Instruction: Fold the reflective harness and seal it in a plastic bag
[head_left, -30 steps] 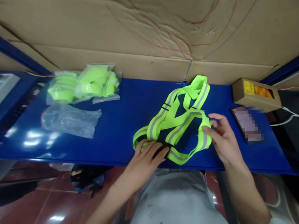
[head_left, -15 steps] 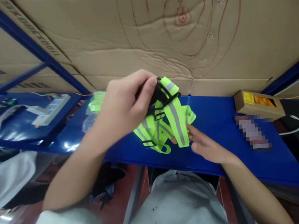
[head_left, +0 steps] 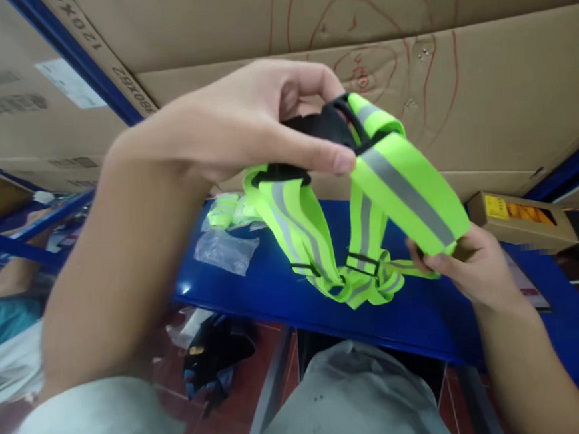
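neon-green, grey-striped webbing harness [head_left: 408, 191]: between hands, over glossy blue tabletop [head_left: 256, 306] | left hand [head_left: 242, 124]: clamped on black plastic buckle [head_left: 331, 128] | right hand [head_left: 481, 265]: pinching right strap | step: seemingly straightening; next calls for untangling lower loops

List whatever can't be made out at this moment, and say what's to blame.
Black buckle, head view: partly covered by the left hand.
Right hand, head view: some fingers partly hidden behind the reflective strap.
Phone, head view: partly behind the right hand and wrist.
Yellow label, head view: print too small and blurred.
Another person's arm, head view: cut off by the left edge.
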A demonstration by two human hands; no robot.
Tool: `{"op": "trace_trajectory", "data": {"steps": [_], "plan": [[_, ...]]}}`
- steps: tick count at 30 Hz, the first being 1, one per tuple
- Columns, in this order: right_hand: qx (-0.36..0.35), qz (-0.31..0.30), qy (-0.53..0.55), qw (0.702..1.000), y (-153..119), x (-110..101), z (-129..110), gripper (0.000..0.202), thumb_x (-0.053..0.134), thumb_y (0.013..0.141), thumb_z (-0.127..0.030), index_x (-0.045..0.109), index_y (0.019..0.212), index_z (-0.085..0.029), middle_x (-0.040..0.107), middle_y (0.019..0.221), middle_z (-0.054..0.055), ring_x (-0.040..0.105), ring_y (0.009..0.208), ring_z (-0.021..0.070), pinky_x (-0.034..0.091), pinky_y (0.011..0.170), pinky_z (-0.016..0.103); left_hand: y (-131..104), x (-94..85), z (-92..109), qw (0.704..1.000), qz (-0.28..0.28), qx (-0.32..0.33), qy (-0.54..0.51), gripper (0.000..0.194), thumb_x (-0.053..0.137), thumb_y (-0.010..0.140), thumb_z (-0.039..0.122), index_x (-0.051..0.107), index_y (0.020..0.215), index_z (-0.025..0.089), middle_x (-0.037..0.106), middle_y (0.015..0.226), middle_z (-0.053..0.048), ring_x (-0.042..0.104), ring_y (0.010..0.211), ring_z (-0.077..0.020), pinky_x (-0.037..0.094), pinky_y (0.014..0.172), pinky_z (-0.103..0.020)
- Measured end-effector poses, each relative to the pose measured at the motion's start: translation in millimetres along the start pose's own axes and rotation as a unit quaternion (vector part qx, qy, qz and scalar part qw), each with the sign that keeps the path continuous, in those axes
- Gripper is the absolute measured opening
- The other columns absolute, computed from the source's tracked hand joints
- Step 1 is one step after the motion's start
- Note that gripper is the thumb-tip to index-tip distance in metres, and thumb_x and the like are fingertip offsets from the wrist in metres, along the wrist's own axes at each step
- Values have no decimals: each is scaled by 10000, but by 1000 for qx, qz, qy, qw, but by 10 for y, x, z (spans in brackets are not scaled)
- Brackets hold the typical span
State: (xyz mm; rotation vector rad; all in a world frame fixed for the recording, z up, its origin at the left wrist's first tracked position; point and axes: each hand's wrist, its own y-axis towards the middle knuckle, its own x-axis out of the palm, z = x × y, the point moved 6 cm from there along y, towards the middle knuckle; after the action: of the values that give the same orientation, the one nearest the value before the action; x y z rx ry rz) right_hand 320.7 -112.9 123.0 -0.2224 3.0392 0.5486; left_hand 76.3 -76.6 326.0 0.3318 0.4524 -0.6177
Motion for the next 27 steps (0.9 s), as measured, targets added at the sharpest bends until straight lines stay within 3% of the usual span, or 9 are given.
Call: {"op": "trace_trajectory", "data": {"steps": [3,5,7,10,13,16,20,23,27], "plan": [[-96,-48,22,994,237,273,-144,1047,895,618,-717,468,1505,-361,515,1575,83,542,1421,331,522,1122,472,112,13,-29,999,12,3,-46,185,694,921,111,691,1104,86,691,680,66,670,574,-48,566,637,-209],[-113,-97,30,988,369,490,-210,1119,874,614,-755,415,1554,-358,411,1663,68,419,1527,329,425,1222,485,171,47,-17,996,-3,27,-82,205,621,966,104,682,1161,86,639,634,100,686,626,-38,568,679,-180],[-98,-100,24,990,460,602,-244,1000,892,678,-662,470,1521,-329,538,1564,82,527,1443,318,464,1187,471,209,47,2,996,-11,47,-81,232,649,935,97,664,1167,94,663,712,93,699,695,-41,576,699,-170],[-20,-60,-32,997,532,566,-167,566,882,770,-506,695,1226,-229,776,1041,67,754,926,266,621,867,411,227,-49,15,995,23,47,87,454,833,774,230,648,1174,119,728,948,14,720,779,-102,604,712,-248],[41,-37,-59,997,553,431,-1,317,854,794,-482,744,841,-189,704,669,6,669,600,200,582,641,353,201,-141,85,938,77,70,332,716,872,643,420,639,1244,107,723,1067,-57,738,960,-245,606,814,-440],[28,-6,-14,999,571,338,106,308,890,751,-459,787,914,-220,793,904,22,748,845,260,606,807,401,178,-96,134,916,75,93,383,837,835,640,494,598,1320,68,711,1125,-93,726,1035,-293,581,839,-492],[52,-56,65,995,595,433,189,411,840,816,-495,778,1143,-254,789,1173,48,723,1144,306,579,1007,468,184,-34,171,923,72,101,365,894,837,616,519,591,1332,45,714,1085,-85,736,986,-263,592,769,-388],[70,-100,100,988,618,482,193,409,847,808,-516,778,1102,-240,799,1081,52,752,1041,280,613,942,443,193,-75,201,926,75,109,353,841,842,643,505,617,1325,68,718,1033,-71,748,913,-262,595,701,-393],[93,-183,174,963,592,504,199,404,868,799,-478,781,1079,-201,798,1042,81,764,912,244,632,844,401,188,-198,280,922,104,150,342,802,808,734,486,598,1395,85,675,1188,-108,690,1134,-404,542,810,-600]]}}
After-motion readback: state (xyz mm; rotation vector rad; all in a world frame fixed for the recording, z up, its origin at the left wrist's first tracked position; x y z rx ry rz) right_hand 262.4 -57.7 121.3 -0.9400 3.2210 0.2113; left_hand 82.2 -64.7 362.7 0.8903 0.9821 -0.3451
